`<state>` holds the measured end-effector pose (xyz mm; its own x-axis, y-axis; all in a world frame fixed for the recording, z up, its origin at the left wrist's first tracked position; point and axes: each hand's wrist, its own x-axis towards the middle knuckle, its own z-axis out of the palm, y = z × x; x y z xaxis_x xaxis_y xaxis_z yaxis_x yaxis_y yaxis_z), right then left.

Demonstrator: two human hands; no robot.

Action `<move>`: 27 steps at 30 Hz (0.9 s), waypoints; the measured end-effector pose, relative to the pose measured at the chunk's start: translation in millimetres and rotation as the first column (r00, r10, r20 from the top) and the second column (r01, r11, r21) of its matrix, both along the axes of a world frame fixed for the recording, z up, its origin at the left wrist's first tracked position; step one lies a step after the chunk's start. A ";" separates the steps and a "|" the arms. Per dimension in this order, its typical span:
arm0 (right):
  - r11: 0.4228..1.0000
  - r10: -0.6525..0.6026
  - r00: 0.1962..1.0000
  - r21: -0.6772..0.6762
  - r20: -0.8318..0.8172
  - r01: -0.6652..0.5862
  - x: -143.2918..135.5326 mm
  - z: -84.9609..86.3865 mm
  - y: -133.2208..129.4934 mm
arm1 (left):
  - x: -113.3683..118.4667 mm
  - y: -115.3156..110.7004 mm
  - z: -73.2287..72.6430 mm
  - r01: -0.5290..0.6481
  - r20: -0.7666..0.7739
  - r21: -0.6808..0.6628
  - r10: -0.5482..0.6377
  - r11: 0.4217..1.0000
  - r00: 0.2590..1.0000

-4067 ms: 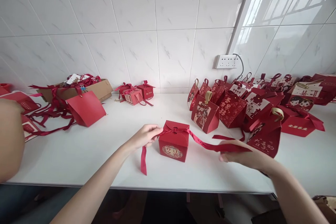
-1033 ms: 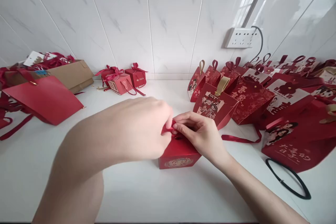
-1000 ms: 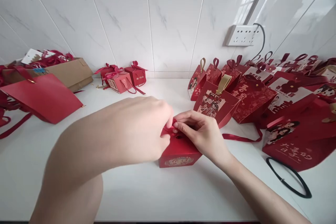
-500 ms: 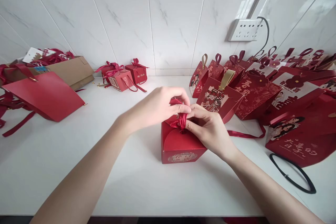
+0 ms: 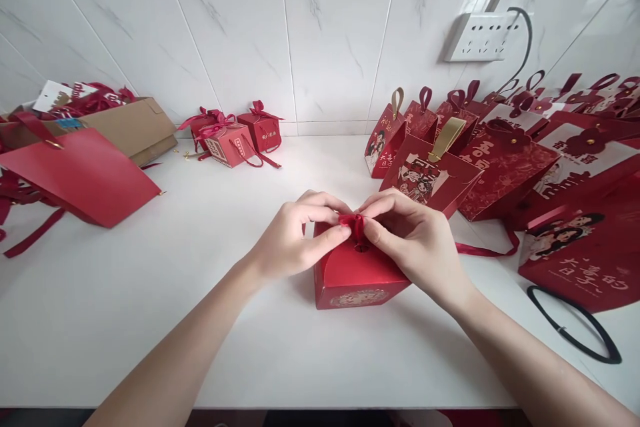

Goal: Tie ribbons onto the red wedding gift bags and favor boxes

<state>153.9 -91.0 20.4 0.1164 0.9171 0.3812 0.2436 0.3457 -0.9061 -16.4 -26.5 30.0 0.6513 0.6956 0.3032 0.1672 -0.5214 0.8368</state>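
A red gift box (image 5: 367,271) with a pale round emblem on its front stands on the white table between my hands. At the centre of its lid is a red ribbon (image 5: 359,228), knotted or looped above a small hole. My left hand (image 5: 300,233) pinches the ribbon's left side between thumb and fingers. From the other side my right hand (image 5: 413,240) grips the ribbon close to the knot, its wrist over the box's right edge. A length of ribbon (image 5: 483,250) trails along the table beyond my right hand. Fingers hide the back of the lid.
Several red gift bags (image 5: 507,173) crowd the right side. A black loop (image 5: 575,323) lies near them. Small tied boxes (image 5: 233,145) sit by the wall. At left are a cardboard box (image 5: 135,127) of ribbons and a leaning red bag (image 5: 85,177). A socket strip (image 5: 483,37) is on the wall.
My left hand has come down from above the ribbon to its left side. The ribbon's raised bunch is now lower and tighter against the lid. The view has shifted slightly.
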 end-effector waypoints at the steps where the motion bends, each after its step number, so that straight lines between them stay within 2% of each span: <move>1: 1.000 0.001 1.000 -0.010 0.002 -0.001 0.7 0.2 -0.2 | -0.5 -1.1 0.4 0.021 -0.006 0.011 -0.021 1.000 1.000; 4: 1.000 -0.001 0.999 -0.022 0.037 0.002 2.4 0.0 -0.1 | 1.3 -4.8 0.1 0.044 -0.010 -0.010 -0.044 0.999 0.999; 9: 0.999 0.038 0.992 0.008 0.117 -0.040 6.1 1.1 0.9 | 8.0 -7.2 -2.8 -0.048 0.022 -0.160 0.052 0.986 0.998; 13: 0.997 0.067 0.981 0.029 0.180 -0.073 10.9 4.0 1.0 | 8.5 -5.6 -3.4 0.045 0.081 -0.297 -0.022 0.954 0.996; 18: 0.992 0.029 0.961 0.106 0.277 -0.060 12.3 2.7 0.8 | 7.9 -2.5 -4.4 0.148 0.133 -0.469 -0.096 0.871 0.986; 22: 0.976 -0.052 0.943 0.219 0.328 -0.023 12.8 2.6 -0.5 | 8.6 -1.2 -5.7 0.176 0.178 -0.520 -0.096 0.836 0.979; 25: 0.952 -0.045 0.914 0.293 0.403 -0.083 15.5 5.8 -3.2 | 9.0 -1.1 -6.5 0.167 0.198 -0.528 -0.070 0.833 0.978; 27: 0.947 -0.022 0.878 0.291 0.479 -0.135 17.6 7.7 -4.6 | 8.7 -1.0 -6.6 0.167 0.209 -0.528 -0.063 0.833 0.976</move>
